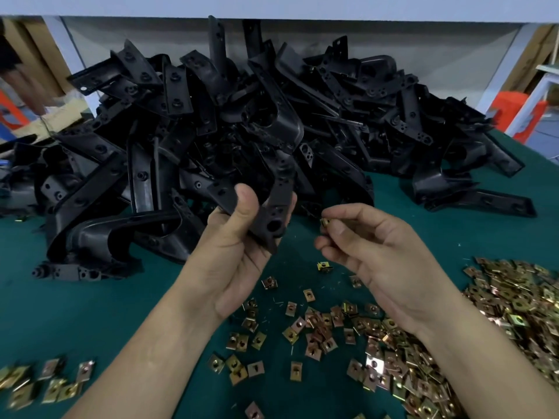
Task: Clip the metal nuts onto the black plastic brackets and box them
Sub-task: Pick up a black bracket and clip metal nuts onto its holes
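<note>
While the left hand (239, 237) grips a black bracket (273, 213), thumb pressed on its front and fingers curled behind, the right hand (372, 246) pinches a single nut (325, 222) between thumb and forefinger. Both are held up above the green tabletop (90, 313), in front of the chest. The nut sits just to the right of the bracket, level with its lower end and not touching it; a narrow gap of green shows between them.

The held strap of the bracket runs steeply, from upper right down to a blunt lower end with a round hole in it, and that end is turned toward the right hand. So the coming move looks like a short sideways push leftward, the right hand carrying the nut onto the edge of that end while the left hand holds the bracket steady. Which way the open mouth of the nut faces is too small to tell.

Behind the hands lies a big heap of brackets (242, 116) – the supply. Loose nuts (514, 313) are piled thick at the right and scattered thinner under the wrists, with a few more at the near left. No box shows in view, so the boxing step seems some way off.
</note>
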Demonstrator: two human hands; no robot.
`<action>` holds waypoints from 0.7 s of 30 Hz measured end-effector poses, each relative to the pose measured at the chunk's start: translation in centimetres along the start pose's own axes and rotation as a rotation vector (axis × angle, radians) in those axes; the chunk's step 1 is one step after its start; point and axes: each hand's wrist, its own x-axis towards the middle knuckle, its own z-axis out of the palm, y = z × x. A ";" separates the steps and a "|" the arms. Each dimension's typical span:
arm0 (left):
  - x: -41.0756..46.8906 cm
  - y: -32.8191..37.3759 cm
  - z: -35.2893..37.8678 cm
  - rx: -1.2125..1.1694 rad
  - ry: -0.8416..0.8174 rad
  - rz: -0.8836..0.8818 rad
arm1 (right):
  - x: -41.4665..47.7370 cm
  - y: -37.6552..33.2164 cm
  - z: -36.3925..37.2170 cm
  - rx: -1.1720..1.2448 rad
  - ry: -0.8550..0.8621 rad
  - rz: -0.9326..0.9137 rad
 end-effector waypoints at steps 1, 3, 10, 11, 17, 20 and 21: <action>-0.1 0.0 0.1 -0.003 0.002 -0.014 | 0.0 0.0 0.0 0.002 0.005 -0.008; -0.1 -0.2 0.0 0.008 0.067 -0.020 | -0.1 -0.1 0.1 0.011 0.021 -0.017; -0.4 -1.2 -0.2 0.175 0.034 -0.063 | -0.3 -0.2 0.2 0.024 0.005 -0.038; -0.4 -1.4 -0.2 0.168 0.026 -0.067 | -0.3 -0.2 0.3 0.025 0.001 -0.043; -0.5 -1.3 0.0 0.146 -0.088 -0.086 | -0.5 -0.5 0.3 0.014 -0.048 -0.027; -0.6 -1.4 0.1 0.189 -0.122 -0.093 | -0.5 -0.5 0.4 0.023 -0.070 -0.022; -0.6 -1.4 0.1 0.194 -0.128 -0.096 | -0.5 -0.5 0.4 0.025 -0.073 -0.025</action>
